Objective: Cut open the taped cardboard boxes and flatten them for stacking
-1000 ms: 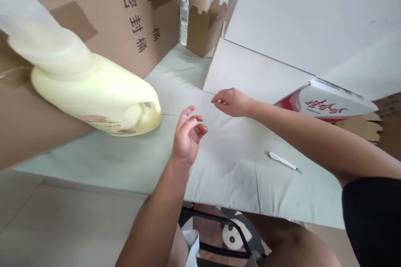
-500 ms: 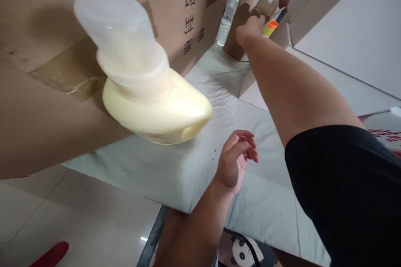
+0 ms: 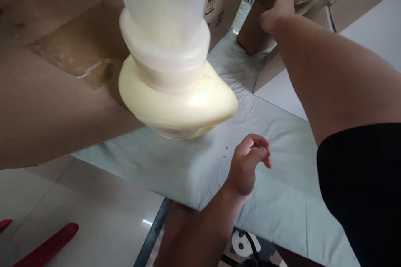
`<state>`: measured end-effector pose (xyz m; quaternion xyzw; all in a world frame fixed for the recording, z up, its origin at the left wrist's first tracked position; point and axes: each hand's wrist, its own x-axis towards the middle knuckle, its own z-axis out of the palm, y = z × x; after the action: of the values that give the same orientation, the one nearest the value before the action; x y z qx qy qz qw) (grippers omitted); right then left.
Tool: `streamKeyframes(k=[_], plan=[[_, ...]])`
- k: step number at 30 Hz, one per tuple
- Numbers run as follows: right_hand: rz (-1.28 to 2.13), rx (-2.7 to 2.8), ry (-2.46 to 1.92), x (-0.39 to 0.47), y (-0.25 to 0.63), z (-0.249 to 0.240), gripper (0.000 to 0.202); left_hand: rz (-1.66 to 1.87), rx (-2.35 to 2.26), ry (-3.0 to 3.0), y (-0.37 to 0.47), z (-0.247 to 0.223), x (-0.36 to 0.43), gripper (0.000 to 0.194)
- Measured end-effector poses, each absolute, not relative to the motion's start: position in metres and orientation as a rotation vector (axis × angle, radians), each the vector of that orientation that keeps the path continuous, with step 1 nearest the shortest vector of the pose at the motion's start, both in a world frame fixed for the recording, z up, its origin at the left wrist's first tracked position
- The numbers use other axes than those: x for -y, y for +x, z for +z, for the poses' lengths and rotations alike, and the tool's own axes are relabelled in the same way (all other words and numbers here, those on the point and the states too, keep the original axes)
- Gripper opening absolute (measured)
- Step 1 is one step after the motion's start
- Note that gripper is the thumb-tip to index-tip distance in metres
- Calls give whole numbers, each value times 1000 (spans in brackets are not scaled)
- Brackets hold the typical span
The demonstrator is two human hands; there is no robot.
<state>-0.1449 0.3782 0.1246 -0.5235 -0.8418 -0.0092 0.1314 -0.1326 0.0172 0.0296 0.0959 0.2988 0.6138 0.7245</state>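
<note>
My right hand (image 3: 278, 11) reaches to the upper right and grips the top edge of a small brown cardboard box (image 3: 255, 29), whose flaps stand up. Lower down, my left hand (image 3: 246, 164) hovers over the pale green cloth (image 3: 282, 179), its fingers loosely curled with nothing visible in them. A pale yellow bottle (image 3: 178, 108) with a translucent, wide upper part stands close to the camera, left of my left hand. Its top is cut off by the frame.
A large cardboard carton (image 3: 62, 104) with printed characters fills the left side. Beside the small box is a clear plastic bottle (image 3: 246, 10). A white box (image 3: 285, 91) lies under my right forearm. Red objects (image 3: 52, 246) show over the tiled floor at lower left.
The view has shifted, so the yellow bottle looks larger and both hands sit farther right in the picture. My left fingers are more curled. My right hand is still at the small box.
</note>
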Motion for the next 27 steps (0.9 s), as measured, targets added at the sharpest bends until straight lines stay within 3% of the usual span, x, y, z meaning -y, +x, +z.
streamKeyframes(k=[4,11,15,21,27], plan=[[14,2152,-1829,-339,-133,133,54,1453,-893,367,-130,31,-15,15],[116,2320,-1569,-237,-106,147,29,1817,-1180,544,-124,33,-27,9],[163,2319,-1464,-177,-59,143,28,1945,-1222,574,-124,32,-34,7],[214,2288,-1207,-106,23,124,33,1843,-1267,263,-130,21,-49,16],[130,1899,-1175,-32,98,112,33,1971,-1318,338,-122,24,-59,17]])
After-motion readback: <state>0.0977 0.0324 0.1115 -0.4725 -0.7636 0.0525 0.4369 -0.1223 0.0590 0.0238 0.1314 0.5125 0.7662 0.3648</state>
